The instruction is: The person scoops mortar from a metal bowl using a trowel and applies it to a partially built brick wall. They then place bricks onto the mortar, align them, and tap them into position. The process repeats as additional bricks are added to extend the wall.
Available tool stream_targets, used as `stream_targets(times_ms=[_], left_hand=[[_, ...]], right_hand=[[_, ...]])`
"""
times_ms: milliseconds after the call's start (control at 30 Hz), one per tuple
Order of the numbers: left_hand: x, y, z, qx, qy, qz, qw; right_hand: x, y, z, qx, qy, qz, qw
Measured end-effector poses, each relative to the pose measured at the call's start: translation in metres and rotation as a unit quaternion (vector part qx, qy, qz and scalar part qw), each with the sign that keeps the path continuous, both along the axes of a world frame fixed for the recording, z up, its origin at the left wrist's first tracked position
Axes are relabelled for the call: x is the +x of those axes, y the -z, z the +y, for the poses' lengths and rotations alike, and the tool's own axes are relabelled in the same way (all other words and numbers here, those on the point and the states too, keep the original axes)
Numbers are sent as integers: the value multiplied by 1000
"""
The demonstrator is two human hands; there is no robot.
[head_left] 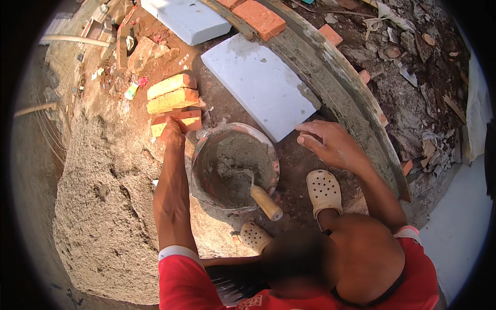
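On the ground (213, 97) beside the bucket (276, 164), an orange brick (192, 120) was touched by the left hand (173, 131), its closure unclear; the right hand (330, 145) was held half-open, empty. The brick was judged heavy, stiff, best gripped across its long sides.

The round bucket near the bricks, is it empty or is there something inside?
Not empty. The bucket holds grey mortar, and a wooden-handled trowel rests in it. I can't tell how deep.
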State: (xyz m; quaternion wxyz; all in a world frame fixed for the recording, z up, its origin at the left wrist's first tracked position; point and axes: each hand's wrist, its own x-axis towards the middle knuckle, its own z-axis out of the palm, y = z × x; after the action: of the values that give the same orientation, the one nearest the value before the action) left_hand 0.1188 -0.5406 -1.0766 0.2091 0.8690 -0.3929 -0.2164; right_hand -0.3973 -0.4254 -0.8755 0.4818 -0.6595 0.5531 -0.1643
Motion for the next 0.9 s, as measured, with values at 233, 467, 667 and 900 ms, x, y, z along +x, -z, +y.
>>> stream_targets(times_ms=[233,467,667,900], left_hand=[[-73,-159,45,-260,-121,280,916],[-204,-268,32,-180,66,410,892],[-325,-247,2,-145,213,476,841],[-274,-265,24,-8,378,352,856]], right_hand=[[4,-5,-37,-82,-7,-112,990],[78,-30,-96,-296,-62,-92,949],[-1,-20,-103,-283,28,-10,959],[-95,50,-153,-203,121,79,969]])
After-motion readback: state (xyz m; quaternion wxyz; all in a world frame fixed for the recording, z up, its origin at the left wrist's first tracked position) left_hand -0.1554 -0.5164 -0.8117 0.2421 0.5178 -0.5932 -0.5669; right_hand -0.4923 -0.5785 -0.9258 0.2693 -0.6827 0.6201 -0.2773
